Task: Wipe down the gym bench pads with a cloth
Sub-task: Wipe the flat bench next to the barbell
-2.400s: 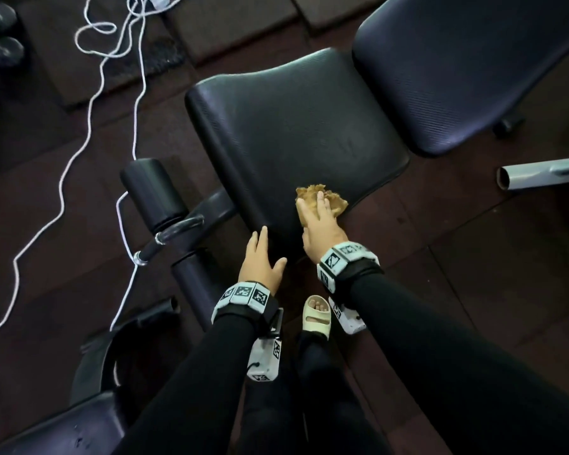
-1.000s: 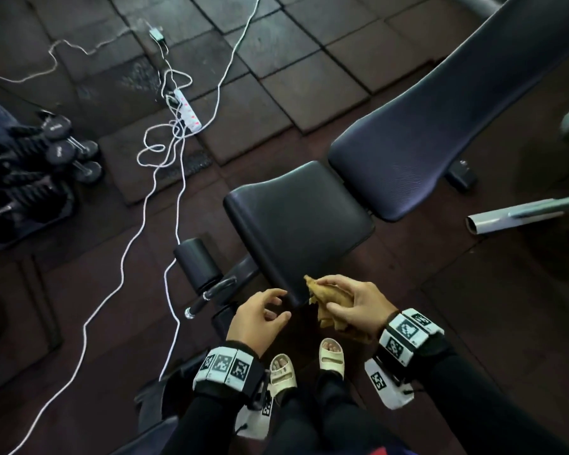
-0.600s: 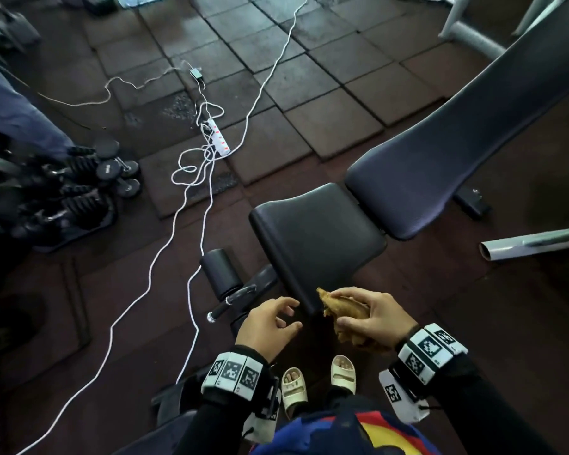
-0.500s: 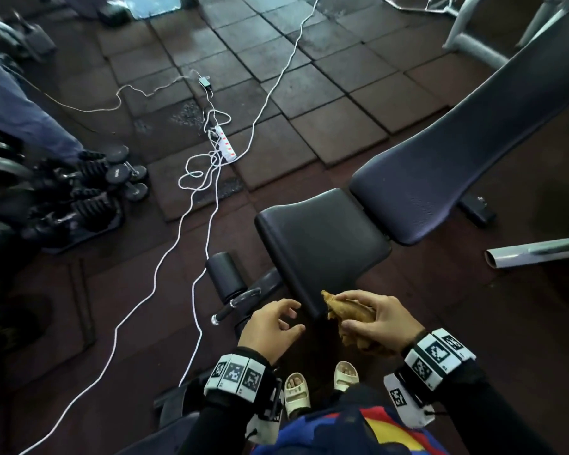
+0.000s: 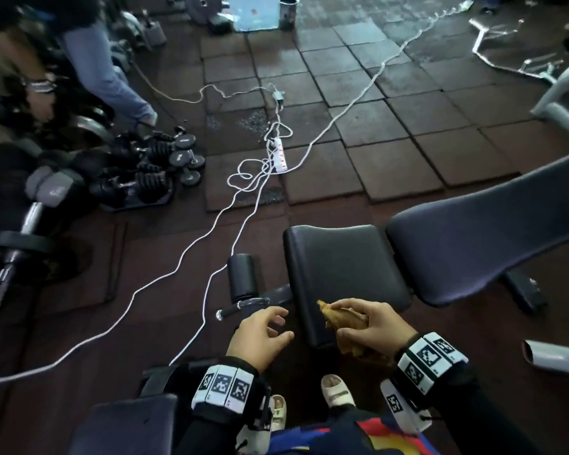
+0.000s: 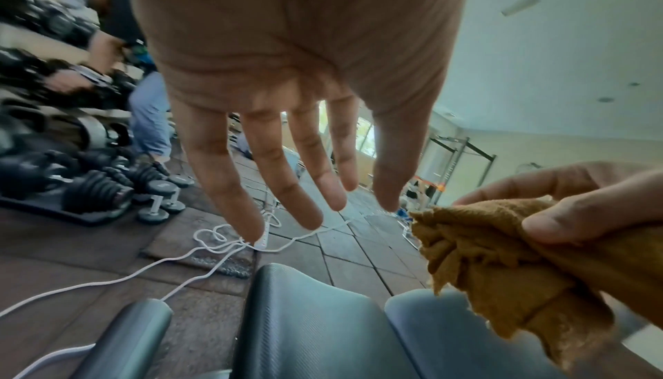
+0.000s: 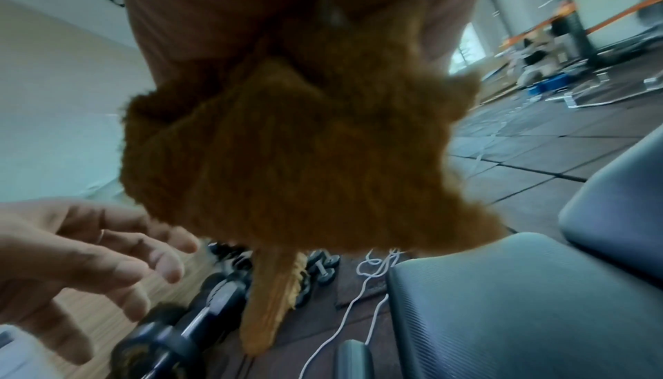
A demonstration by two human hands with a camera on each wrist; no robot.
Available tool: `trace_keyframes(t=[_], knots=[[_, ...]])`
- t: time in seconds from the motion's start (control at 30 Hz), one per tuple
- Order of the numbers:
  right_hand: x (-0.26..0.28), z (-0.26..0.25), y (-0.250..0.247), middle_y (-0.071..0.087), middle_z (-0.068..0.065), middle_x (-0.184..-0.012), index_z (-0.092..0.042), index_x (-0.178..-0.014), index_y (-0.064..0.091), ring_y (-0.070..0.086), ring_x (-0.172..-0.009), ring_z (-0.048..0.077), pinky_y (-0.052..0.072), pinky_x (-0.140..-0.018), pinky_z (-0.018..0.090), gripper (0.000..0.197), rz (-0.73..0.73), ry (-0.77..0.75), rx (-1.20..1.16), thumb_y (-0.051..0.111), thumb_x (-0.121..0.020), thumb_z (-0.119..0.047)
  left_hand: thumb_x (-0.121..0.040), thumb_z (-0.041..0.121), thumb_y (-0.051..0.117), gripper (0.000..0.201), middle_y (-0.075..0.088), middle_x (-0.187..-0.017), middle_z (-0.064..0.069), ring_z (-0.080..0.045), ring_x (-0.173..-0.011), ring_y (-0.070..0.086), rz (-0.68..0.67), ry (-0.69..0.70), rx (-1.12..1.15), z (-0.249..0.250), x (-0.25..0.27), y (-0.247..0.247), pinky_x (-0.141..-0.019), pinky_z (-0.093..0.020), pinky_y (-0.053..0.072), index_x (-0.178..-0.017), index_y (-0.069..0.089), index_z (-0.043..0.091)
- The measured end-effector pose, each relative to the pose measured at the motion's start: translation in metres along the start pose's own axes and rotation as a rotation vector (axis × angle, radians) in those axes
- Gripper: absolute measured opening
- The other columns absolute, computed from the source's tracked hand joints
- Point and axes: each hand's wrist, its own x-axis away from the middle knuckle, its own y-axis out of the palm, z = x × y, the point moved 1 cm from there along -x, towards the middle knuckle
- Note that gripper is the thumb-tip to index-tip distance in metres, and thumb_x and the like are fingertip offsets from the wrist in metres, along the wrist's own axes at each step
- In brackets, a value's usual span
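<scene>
My right hand (image 5: 365, 326) grips a bunched mustard-brown cloth (image 5: 345, 320) in the air just over the near edge of the black seat pad (image 5: 342, 267). The cloth (image 6: 502, 266) fills much of the right wrist view (image 7: 305, 158) and hides my right fingers there. Empty, my left hand (image 5: 266, 330) hovers to the left of the seat pad with fingers loosely spread (image 6: 272, 181). The long back pad (image 5: 480, 244) slopes up to the right, beyond the seat.
A black foam roller (image 5: 242, 275) and a metal handle (image 5: 240, 307) sit left of the seat. White cables (image 5: 211, 257) and a power strip (image 5: 280, 156) cross the floor. Dumbbells (image 5: 151, 172) and another person's legs (image 5: 105, 73) are at far left. A grey tube (image 5: 552, 356) lies at right.
The cloth has come off the seat pad and is now held bunched above its near edge. My left hand has left the pad's edge. The head view has tilted up toward the room.
</scene>
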Motion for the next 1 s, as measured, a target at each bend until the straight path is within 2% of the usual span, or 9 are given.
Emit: trace_keyframes(t=[0.1, 0.23, 0.33, 0.43, 0.5, 0.53, 0.67, 0.8, 1.0], knots=[[-0.015, -0.002, -0.011, 0.07, -0.003, -0.088, -0.026, -0.111, 0.066, 0.065, -0.072, 0.003, 0.051, -0.068, 0.014, 0.039, -0.116, -0.044, 0.093, 0.076, -0.075, -0.014, -0.073, 0.026, 0.077, 0.031, 0.063, -0.087, 0.017, 0.002, -0.066, 0.061, 0.126, -0.06, 0.066, 0.007, 0.011, 0.009, -0.071, -0.01, 0.045, -0.095, 0.062, 0.041], [-0.033, -0.008, -0.01, 0.07, -0.01, -0.089, -0.031, -0.111, 0.065, 0.063, -0.076, -0.003, 0.047, -0.074, 0.009, 0.039, -0.306, -0.149, 0.227, 0.075, -0.075, -0.018, -0.075, 0.022, 0.076, 0.031, 0.062, -0.088, 0.015, -0.007, -0.071, 0.063, 0.255, -0.163, 0.13, 0.01, 0.035, 0.02, -0.078, -0.021, 0.05, -0.104, 0.065, 0.029], [-0.043, -0.015, 0.003, 0.069, -0.016, -0.081, -0.036, -0.104, 0.064, 0.061, -0.071, -0.011, 0.044, -0.07, 0.006, 0.038, -0.433, -0.193, 0.236, 0.074, -0.075, -0.013, -0.077, 0.021, 0.075, 0.032, 0.062, -0.09, 0.015, -0.006, -0.072, 0.062, 0.358, -0.262, 0.198, 0.006, 0.061, 0.026, -0.079, -0.023, 0.051, -0.106, 0.064, 0.028], [-0.04, -0.022, 0.026, 0.071, 0.0, -0.075, -0.033, -0.097, 0.066, 0.067, -0.06, 0.01, 0.052, -0.055, 0.023, 0.036, -0.524, -0.17, 0.157, 0.07, -0.076, -0.003, -0.077, 0.021, 0.075, 0.033, 0.062, -0.092, 0.014, 0.002, -0.067, 0.056, 0.471, -0.366, 0.234, -0.005, 0.097, 0.035, -0.076, -0.015, 0.048, -0.107, 0.064, 0.028], [-0.037, -0.03, 0.045, 0.068, 0.015, -0.08, -0.021, -0.103, 0.065, 0.064, -0.061, 0.025, 0.052, -0.053, 0.029, 0.035, -0.647, -0.183, 0.153, 0.066, -0.077, 0.004, -0.076, 0.021, 0.075, 0.034, 0.062, -0.092, 0.014, 0.002, -0.066, 0.054, 0.549, -0.449, 0.271, -0.014, 0.125, 0.04, -0.079, -0.02, 0.05, -0.108, 0.064, 0.028], [-0.035, -0.036, 0.055, 0.065, 0.018, -0.083, -0.016, -0.106, 0.063, 0.061, -0.064, 0.025, 0.052, -0.056, 0.028, 0.035, -0.704, -0.223, 0.183, 0.067, -0.076, 0.002, -0.076, 0.021, 0.075, 0.035, 0.062, -0.092, 0.015, 0.001, -0.065, 0.054, 0.586, -0.488, 0.293, -0.018, 0.139, 0.044, -0.08, -0.023, 0.051, -0.108, 0.064, 0.028], [-0.031, -0.055, 0.102, 0.071, -0.002, -0.089, -0.03, -0.112, 0.063, 0.066, -0.08, 0.014, 0.05, -0.077, 0.018, 0.039, -0.833, -0.4, 0.45, 0.072, -0.077, -0.015, -0.076, 0.021, 0.076, 0.035, 0.063, -0.092, 0.015, 0.0, -0.066, 0.055, 0.721, -0.625, 0.379, -0.038, 0.197, 0.06, -0.082, -0.026, 0.051, -0.108, 0.064, 0.028], [-0.007, -0.07, 0.15, 0.068, -0.015, -0.083, -0.037, -0.111, 0.062, 0.062, -0.073, -0.003, 0.045, -0.073, 0.008, 0.039, -0.958, -0.504, 0.585, 0.073, -0.077, -0.022, -0.075, 0.022, 0.077, 0.033, 0.063, -0.09, 0.015, 0.003, -0.063, 0.054, 0.841, -0.742, 0.455, -0.056, 0.252, 0.081, -0.081, -0.026, 0.052, -0.104, 0.064, 0.032], [0.033, -0.072, 0.216, 0.072, -0.009, -0.085, -0.037, -0.111, 0.061, 0.066, -0.073, 0.0, 0.048, -0.065, 0.008, 0.039, -1.064, -0.559, 0.636, 0.072, -0.079, -0.019, -0.076, 0.022, 0.076, 0.036, 0.062, -0.09, 0.016, -0.003, -0.064, 0.056, 0.941, -0.831, 0.525, -0.08, 0.323, 0.108, -0.081, -0.029, 0.052, -0.109, 0.064, 0.029]])
